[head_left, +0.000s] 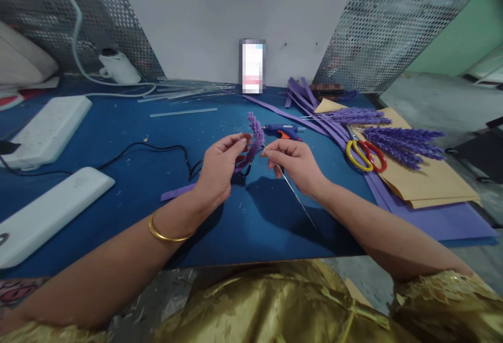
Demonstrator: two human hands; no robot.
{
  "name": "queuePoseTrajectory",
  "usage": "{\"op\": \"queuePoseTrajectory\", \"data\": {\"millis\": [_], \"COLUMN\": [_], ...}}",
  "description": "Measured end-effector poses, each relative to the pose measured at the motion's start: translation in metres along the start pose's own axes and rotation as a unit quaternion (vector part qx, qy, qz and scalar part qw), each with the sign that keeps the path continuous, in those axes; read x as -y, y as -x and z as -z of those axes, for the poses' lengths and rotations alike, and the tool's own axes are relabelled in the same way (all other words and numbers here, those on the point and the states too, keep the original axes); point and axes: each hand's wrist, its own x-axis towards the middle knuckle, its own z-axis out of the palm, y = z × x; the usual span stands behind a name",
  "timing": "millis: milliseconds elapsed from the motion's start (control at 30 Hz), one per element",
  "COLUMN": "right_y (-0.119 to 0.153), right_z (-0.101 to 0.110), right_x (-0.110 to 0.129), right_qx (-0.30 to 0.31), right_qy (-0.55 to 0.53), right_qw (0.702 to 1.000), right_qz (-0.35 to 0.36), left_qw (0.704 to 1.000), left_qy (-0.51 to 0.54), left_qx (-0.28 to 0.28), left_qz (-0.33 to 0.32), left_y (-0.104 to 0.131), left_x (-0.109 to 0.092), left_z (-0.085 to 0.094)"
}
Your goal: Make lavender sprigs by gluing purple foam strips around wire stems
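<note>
Over the middle of the blue tabletop, my right hand [296,163] pinches a thin wire stem [297,200] that slants down toward me. At the stem's upper end is a small purple flower spike [256,127], like lavender, with short frilly petals. My left hand [220,167] has thumb and fingers closed on a purple strip [253,158] that runs from the spike down behind the fingers. A flat purple strip end [176,192] shows by my left wrist. Just behind my right hand lies a blue glue gun [281,130] with an orange trigger.
Yellow-and-red scissors [365,155], finished purple flower spikes [404,143], brown paper [432,185] and purple strips [306,102] lie at right. Clear glue sticks [183,113] are at the back. A phone [252,67] leans on the wall. White boxes [55,214] and a black cable [137,145] occupy the left.
</note>
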Motion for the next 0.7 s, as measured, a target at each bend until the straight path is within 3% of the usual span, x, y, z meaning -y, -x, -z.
{"op": "queuePoseTrajectory", "data": {"millis": [267, 467, 700], "right_y": [0.003, 0.003, 0.001], "right_z": [-0.003, -0.003, -0.002], "right_x": [-0.002, -0.002, -0.001], "right_qx": [0.027, 0.034, 0.013], "right_qy": [0.007, 0.003, 0.002], "right_qw": [1.000, 0.999, 1.000], "right_qz": [-0.007, -0.007, 0.000], "left_qw": [0.992, 0.954, 0.970], "left_qy": [-0.114, -0.264, -0.207], "left_qx": [-0.003, 0.005, 0.052], "left_qz": [-0.061, -0.140, -0.117], "left_y": [-0.001, 0.002, 0.002], "left_x": [0.001, -0.008, -0.003], "left_z": [0.002, 0.002, 0.002]}}
